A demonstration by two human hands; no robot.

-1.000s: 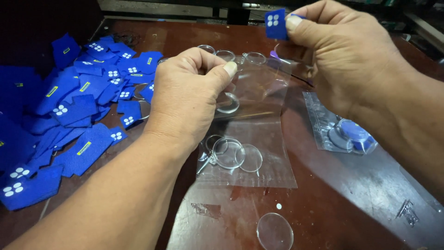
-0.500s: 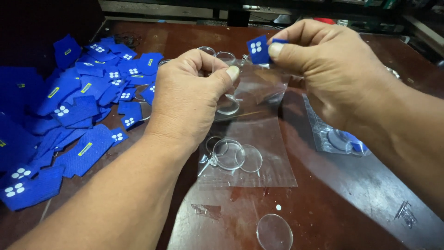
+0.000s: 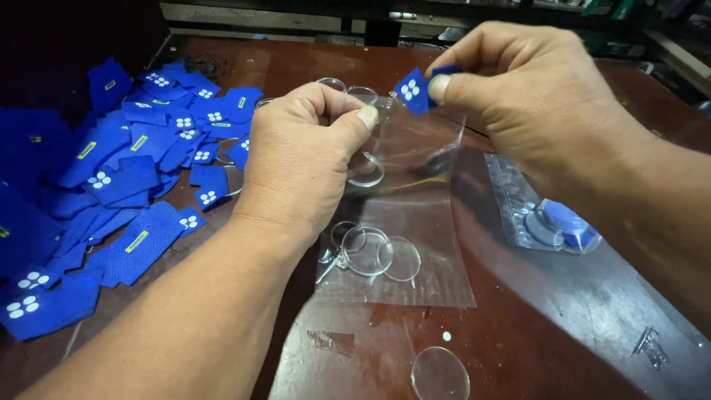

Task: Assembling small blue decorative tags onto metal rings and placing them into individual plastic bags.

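A: So, where does the bagging stand?

B: Midway, by my reading. The left hand [image 3: 307, 159] is pinched shut on the mouth of a clear plastic bag [image 3: 404, 244], thumb pressed against the curled fingers, holding the opening up off the dark red table [image 3: 578, 333]. The bag hangs down and its lower end lies flat on the tabletop.

A: And the other hand?

B: The right hand [image 3: 533, 104] grips a small blue fabric tag [image 3: 412, 90] between thumb and forefinger, right at the bag's mouth but not yet inside, as far as I can tell.

A: Anything in the bag already?

B: Yes: clear round discs with a metal ring [image 3: 370, 252] sit near its bottom. So that part looks done, and the tag is what remains for this bag.

A: And beyond this one?

B: One finished packet [image 3: 552, 218] (a blue piece sealed in with its disc) lies under the right wrist. To the left there is a large heap of blue tags [image 3: 118, 192], so I judge plenty is left. A loose clear disc [image 3: 440, 372] rests near the front edge
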